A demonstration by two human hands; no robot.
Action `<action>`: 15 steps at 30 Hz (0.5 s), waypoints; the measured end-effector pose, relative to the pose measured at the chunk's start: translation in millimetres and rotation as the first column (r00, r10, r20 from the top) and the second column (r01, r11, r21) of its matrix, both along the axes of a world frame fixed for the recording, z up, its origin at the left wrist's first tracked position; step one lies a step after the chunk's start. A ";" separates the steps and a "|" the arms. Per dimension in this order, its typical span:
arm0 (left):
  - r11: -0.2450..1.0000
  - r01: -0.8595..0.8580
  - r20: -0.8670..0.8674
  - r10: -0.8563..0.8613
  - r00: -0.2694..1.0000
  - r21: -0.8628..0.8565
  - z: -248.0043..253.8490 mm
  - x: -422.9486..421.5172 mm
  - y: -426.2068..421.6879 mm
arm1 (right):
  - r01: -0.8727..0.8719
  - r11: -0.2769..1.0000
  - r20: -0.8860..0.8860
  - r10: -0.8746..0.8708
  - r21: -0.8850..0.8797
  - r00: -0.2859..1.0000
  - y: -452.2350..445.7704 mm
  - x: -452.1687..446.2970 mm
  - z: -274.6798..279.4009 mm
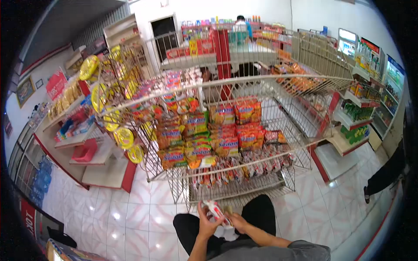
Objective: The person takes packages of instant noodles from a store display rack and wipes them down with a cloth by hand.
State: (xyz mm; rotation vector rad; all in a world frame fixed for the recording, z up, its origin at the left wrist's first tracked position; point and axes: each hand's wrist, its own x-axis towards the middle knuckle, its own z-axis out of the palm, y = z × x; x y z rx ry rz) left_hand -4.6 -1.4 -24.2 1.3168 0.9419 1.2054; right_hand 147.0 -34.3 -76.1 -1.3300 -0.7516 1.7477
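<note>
I sit low in front of a wire rack (235, 80) stocked with noodle packets. My left hand (206, 224) is closed around a crumpled white-and-red packet (215, 209) above my lap. Close beside it, my right hand (237, 222) is closed, with a small tan piece (228, 210) at its fingers; its kind is not clear. White material (226, 234) hangs below the hands, and I cannot tell whether it belongs to the packet. Bright "Sedaap" noodle packs (225, 145) stand stacked on the rack, above a row of smaller packets (239, 167) lined up on edge.
Round yellow packs (124, 138) hang along the rack's left side. Shelving with a pink bin (85, 151) stands left; bottle shelves (355, 108) and a fridge (393, 82) stand right. A person's dark-clothed leg (385, 167) is at the right edge; another person (240, 27) is behind the rack.
</note>
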 end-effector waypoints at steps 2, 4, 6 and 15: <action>0.993 -0.039 -0.197 0.061 0.978 0.115 11.9 -0.4 -1.4 | 0.056 0.998 -0.025 -0.057 -0.042 0.998 3.4 -3.6 5.5; 0.975 -0.049 -0.329 0.120 0.937 0.218 4.6 -1.5 0.4 | 0.137 0.982 -0.192 -0.161 -0.132 0.968 8.2 -6.0 -10.8; 0.955 -0.068 -0.410 0.188 0.893 0.290 -0.7 -1.8 4.0 | 0.153 0.975 -0.318 -0.198 -0.160 0.927 10.4 -7.1 -6.2; 0.898 0.059 -0.533 0.205 0.821 0.436 1.8 6.4 3.1 | 0.172 0.975 -0.147 -0.193 -0.144 0.970 17.5 12.6 -29.9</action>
